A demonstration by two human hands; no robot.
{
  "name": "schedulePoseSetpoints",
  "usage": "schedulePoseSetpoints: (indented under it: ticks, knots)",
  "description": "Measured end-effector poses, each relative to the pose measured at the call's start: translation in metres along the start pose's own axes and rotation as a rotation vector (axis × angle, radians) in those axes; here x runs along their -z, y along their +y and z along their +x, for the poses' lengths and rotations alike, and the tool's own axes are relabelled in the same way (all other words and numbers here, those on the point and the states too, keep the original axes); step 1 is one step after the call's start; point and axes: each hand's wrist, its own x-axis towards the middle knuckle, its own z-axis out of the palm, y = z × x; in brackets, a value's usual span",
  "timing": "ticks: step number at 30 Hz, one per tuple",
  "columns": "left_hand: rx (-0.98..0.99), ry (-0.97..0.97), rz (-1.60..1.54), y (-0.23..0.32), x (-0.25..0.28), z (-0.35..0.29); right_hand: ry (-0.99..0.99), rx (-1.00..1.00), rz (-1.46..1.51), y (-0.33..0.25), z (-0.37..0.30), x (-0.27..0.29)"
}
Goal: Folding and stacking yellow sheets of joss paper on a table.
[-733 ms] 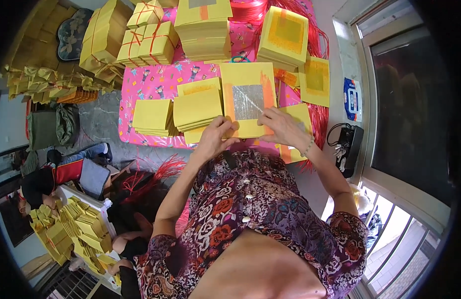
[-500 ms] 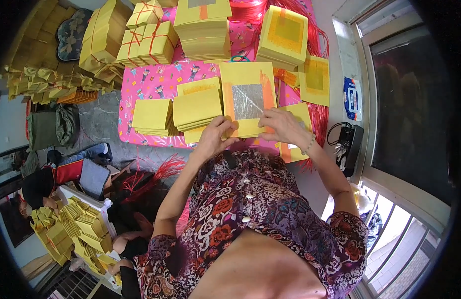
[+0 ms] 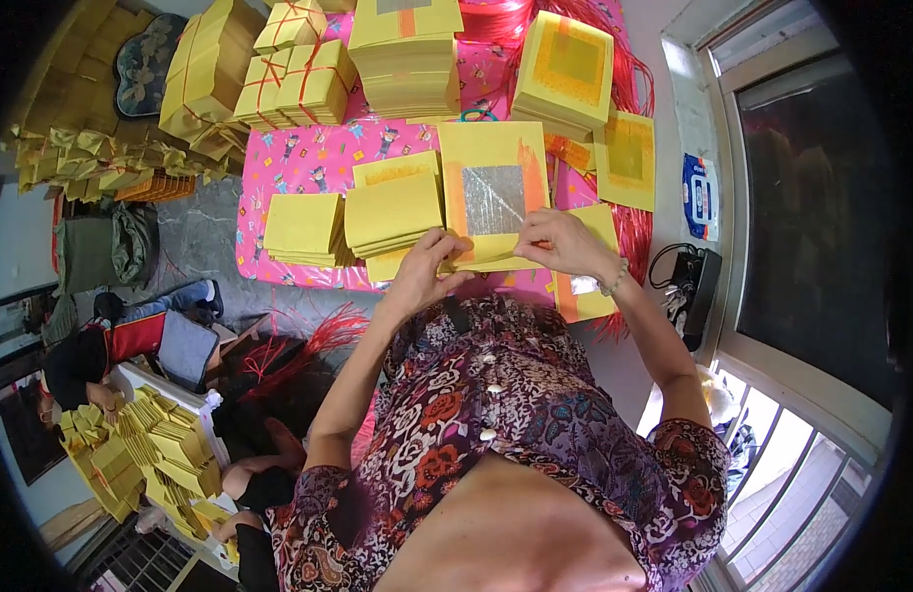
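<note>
A yellow paper sheet (image 3: 491, 146) with a silver square and orange bands lies in front of me, on top of other yellow sheets. My left hand (image 3: 424, 268) is at its near left corner, thumb and fingers closed on the paper's edge. Over the near right part of the sheet, my right hand (image 3: 567, 244) has its thumb and fingers pinched together on the paper; the fingertips partly hide the edge. Just left of the sheet sits a stack of folded yellow paper (image 3: 392, 214), with another folded stack (image 3: 305, 229) beside it.
A pink patterned tablecloth (image 3: 308, 163) covers the table. Tall yellow paper stacks (image 3: 407, 84) and bundles tied with red string (image 3: 316, 84) stand at the back. Red strings (image 3: 637, 247) hang at the right edge. Lower left, other people sit by yellow paper piles (image 3: 175, 444).
My right hand's fingers have drawn together into a pinch and shifted slightly right and up. My left hand stays at the near left corner.
</note>
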Motion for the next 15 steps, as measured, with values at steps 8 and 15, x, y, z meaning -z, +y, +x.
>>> schedulePoseSetpoints:
  ticks: [8,15]
  knots:
    - [-0.001,0.015,0.005,-0.0013,-0.0015,-0.0005,0.002,-0.011,0.034,0.006,0.0002,-0.0026]
    - [-0.013,0.027,0.005,-0.003,-0.0026,-0.0002,0.002,-0.009,0.022,0.0045,0.0007,-0.0011]
